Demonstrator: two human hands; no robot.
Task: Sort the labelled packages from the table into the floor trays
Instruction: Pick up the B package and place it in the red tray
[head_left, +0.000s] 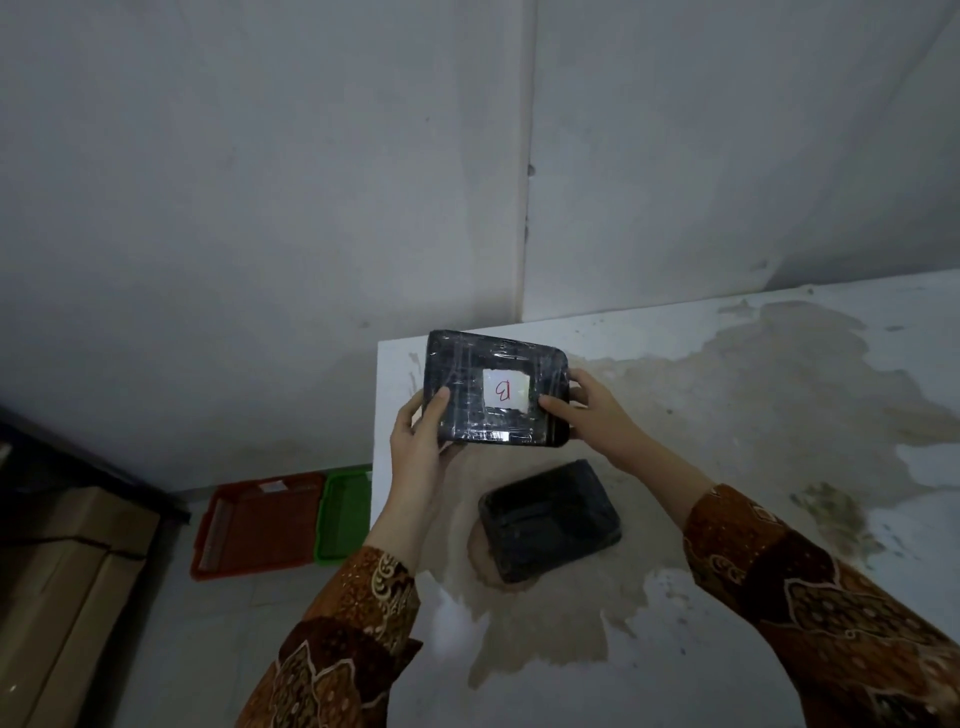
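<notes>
My left hand and right hand clasp the black plastic-wrapped rectangular package (white label reading B) between them, above the stained white table.

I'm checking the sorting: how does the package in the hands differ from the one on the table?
The held package is lifted in both hands; the table package lies flat, untouched. The held package shows a white label with a red mark; the table package shows none. Both are dark, rectangular and wrapped.

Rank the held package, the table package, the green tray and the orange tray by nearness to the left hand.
1. Held package: in the left hand's grip.
2. Table package: on the table, to its right.
3. Green tray: floor, left.
4. Orange tray: floor, farther left.
</notes>
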